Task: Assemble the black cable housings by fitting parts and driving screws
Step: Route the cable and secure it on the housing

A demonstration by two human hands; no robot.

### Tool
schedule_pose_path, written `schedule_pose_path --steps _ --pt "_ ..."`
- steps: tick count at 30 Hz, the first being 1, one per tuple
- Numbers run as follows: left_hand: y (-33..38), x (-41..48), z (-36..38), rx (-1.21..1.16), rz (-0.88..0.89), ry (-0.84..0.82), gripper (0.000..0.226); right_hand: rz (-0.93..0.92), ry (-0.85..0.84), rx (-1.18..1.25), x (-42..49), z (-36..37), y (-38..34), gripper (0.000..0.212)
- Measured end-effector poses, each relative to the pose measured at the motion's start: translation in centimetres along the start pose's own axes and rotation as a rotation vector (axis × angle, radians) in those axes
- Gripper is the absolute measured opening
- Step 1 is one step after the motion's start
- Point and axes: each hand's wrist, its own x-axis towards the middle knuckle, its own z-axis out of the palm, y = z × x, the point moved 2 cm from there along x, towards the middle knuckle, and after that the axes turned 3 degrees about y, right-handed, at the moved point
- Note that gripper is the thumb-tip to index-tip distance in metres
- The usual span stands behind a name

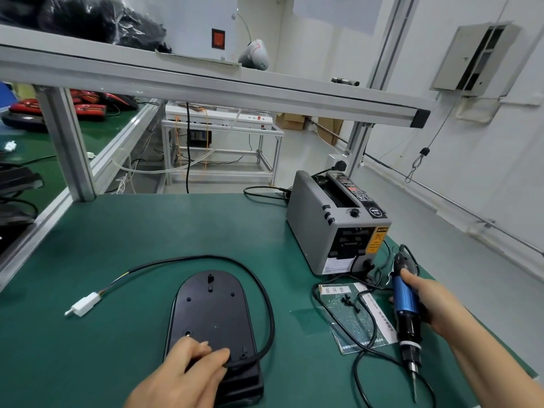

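A flat black housing (210,310), rounded at its far end, lies on the green mat near the front edge. A black cable (266,293) loops around its right side and ends in a white connector (84,304) at the left. My left hand (188,375) presses on the housing's near end where the cable enters. My right hand (429,304) grips a blue electric screwdriver (406,316), bit pointing down toward me, to the right of the housing. Small black screws (350,301) lie on a plastic bag beside it.
A grey tape dispenser machine (332,228) stands at the right back of the mat (132,240). The bag with a paper label (359,316) lies in front of it. An aluminium frame post (69,148) and shelf rail stand behind; the bench's right edge is close.
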Motion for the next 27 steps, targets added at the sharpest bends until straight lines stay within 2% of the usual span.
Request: schedule_pose_path --steps 1,5,9,15,20,24,27 --pt "0.5 -0.4 0.4 0.056 -0.013 0.107 0.038 -0.038 0.028 -0.073 0.1 -0.1 0.0 0.044" --pt "0.7 0.6 -0.3 0.163 0.036 0.297 0.037 -0.129 0.088 -0.283 -0.1 -0.1 -0.3 0.045" --pt "0.6 0.3 0.2 0.157 0.069 0.261 0.051 -0.169 0.079 -0.397 0.1 0.3 -0.6 0.044" --pt "0.5 0.3 0.0 0.175 0.07 0.302 0.055 -0.205 0.112 -0.562 -0.4 -0.3 -0.4 0.046" --pt "0.3 0.2 0.1 0.209 0.065 0.322 0.06 -0.233 0.121 -0.554 -0.9 -1.1 0.5 0.052" --pt "0.4 0.3 -0.1 0.188 0.094 0.334 0.043 -0.246 0.133 -0.569 -1.6 -0.9 1.3 0.062" --pt "0.4 0.3 -0.2 0.183 0.093 0.33 0.035 -0.381 0.209 -0.571 -2.0 -0.6 0.8 0.044"
